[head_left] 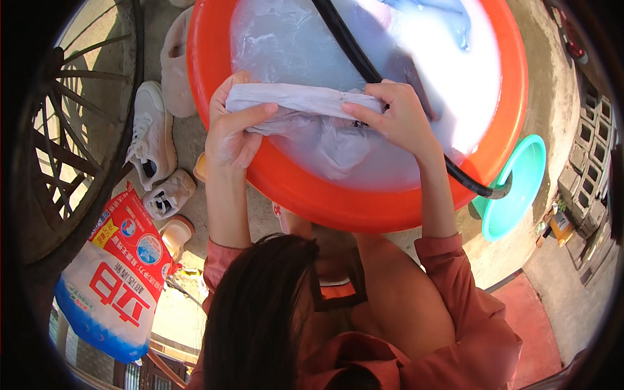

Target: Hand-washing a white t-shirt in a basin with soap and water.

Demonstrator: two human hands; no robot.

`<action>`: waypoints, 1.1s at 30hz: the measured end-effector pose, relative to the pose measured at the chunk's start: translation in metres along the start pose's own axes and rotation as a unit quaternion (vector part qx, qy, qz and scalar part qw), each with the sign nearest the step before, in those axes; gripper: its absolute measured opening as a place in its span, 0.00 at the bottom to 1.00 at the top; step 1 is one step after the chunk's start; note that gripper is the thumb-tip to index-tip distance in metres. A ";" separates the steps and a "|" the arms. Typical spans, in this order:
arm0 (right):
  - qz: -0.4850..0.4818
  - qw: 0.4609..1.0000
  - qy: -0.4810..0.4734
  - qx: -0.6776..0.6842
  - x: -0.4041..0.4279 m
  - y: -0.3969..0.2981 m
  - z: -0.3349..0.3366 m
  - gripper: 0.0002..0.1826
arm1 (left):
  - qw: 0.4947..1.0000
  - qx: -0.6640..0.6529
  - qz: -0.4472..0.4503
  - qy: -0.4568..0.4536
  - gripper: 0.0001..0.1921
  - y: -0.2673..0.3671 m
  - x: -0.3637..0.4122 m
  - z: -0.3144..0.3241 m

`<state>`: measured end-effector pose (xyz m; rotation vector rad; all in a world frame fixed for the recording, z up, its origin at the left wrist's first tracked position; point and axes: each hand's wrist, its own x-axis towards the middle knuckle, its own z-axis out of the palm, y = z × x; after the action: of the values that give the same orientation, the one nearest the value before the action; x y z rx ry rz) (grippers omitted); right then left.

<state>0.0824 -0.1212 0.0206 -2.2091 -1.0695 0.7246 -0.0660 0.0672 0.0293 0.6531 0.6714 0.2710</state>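
Both hands stretch the rolled edge of a wet, whitish cloth garment (312,102) above a large orange plastic basin (336,209). My left hand (239,122) grips its left end, with the thumb lying on top. At the other end my right hand (399,112) pinches the fabric between thumb and fingers. The lower part of the cloth hangs down to the cloudy, soapy water (287,53). A black hose (346,41) crosses the basin and passes under my right hand and forearm. Bluish fabric (438,14) lies in the water at the far side.
A teal plastic basin (514,195) stands at the right, near hollow blocks (590,141). On the left are white sneakers (151,131), a spoked metal wheel (87,97) and a red, white and blue detergent bag (122,278). A pale plastic bag (175,63) touches the orange basin's left side.
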 end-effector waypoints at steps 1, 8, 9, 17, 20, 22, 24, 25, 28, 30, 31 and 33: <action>-0.002 1.000 -0.001 0.003 0.000 0.003 -0.001 0.16 | 0.999 0.033 0.004 -0.011 0.17 0.005 -0.001 -0.009; 0.010 0.916 0.108 0.386 -0.014 0.017 -0.009 0.09 | 0.938 0.335 0.063 -0.062 0.16 0.013 -0.012 -0.022; 0.053 0.838 0.087 0.536 -0.016 0.010 -0.011 0.08 | 0.938 0.336 0.064 -0.061 0.16 0.013 -0.012 -0.021; 0.094 0.861 0.084 0.492 -0.033 0.006 -0.014 0.08 | 0.969 0.235 0.070 -0.031 0.10 0.003 -0.012 -0.009; 0.124 0.888 0.089 0.434 -0.035 0.014 -0.013 0.08 | 0.981 0.188 -0.057 0.004 0.09 0.002 -0.012 -0.010; 0.146 0.899 0.110 0.399 -0.033 0.020 -0.010 0.08 | 0.975 0.217 -0.050 -0.008 0.08 -0.002 -0.010 -0.010; 0.179 0.833 0.195 0.486 -0.027 0.022 -0.005 0.08 | 0.968 0.247 -0.043 -0.019 0.07 -0.005 -0.008 -0.009; 0.180 0.832 0.194 0.487 -0.026 0.020 -0.002 0.08 | 0.966 0.256 -0.043 -0.014 0.07 -0.007 -0.008 -0.008; 0.142 0.787 0.251 0.545 -0.022 0.018 0.004 0.08 | 0.962 0.273 -0.010 0.000 0.07 -0.013 -0.007 0.000; 0.126 0.800 0.261 0.525 -0.021 0.018 0.003 0.07 | 0.959 0.282 0.022 0.010 0.08 -0.015 -0.007 0.001; 0.126 0.800 0.261 0.526 -0.023 0.016 0.003 0.07 | 0.962 0.271 0.022 0.013 0.08 -0.016 -0.007 0.001; 0.155 0.814 0.223 0.513 -0.028 0.011 -0.001 0.08 | 0.965 0.259 0.021 0.015 0.08 -0.018 -0.007 0.000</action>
<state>0.0742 -0.1501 0.0196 -1.4415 0.0110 0.6363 -0.0711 0.0507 0.0210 1.1668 0.7659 0.1420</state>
